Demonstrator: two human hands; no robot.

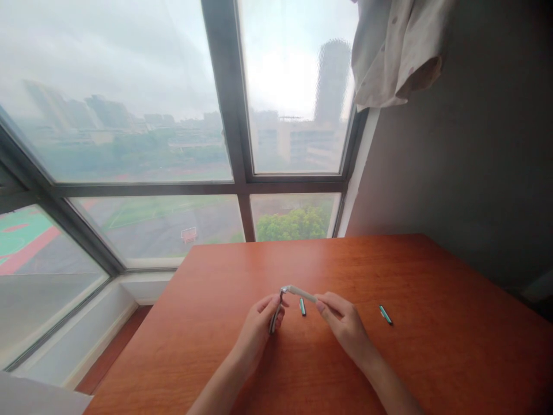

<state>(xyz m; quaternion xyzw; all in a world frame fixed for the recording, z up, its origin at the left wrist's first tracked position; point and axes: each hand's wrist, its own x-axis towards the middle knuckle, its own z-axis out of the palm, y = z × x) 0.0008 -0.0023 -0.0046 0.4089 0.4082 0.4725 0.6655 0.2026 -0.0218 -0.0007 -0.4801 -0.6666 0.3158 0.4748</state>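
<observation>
Between my hands is a slim hinged handle, which looks like a folding razor, bent at a silvery joint and raised above the wooden table. My left hand is closed around its darker, downward-pointing part. The fingers of my right hand pinch the end of the pale grey part. Just behind the gap between my hands lies a small green-and-black strip, resembling a razor cartridge. A second such cartridge rests on the table to the right of my right hand. Fine details of the held piece are too small to read.
Large windows with grey frames stand beyond the table's far edge. A pale garment hangs at the upper right, in front of a dark wall. A white ledge runs along the left side.
</observation>
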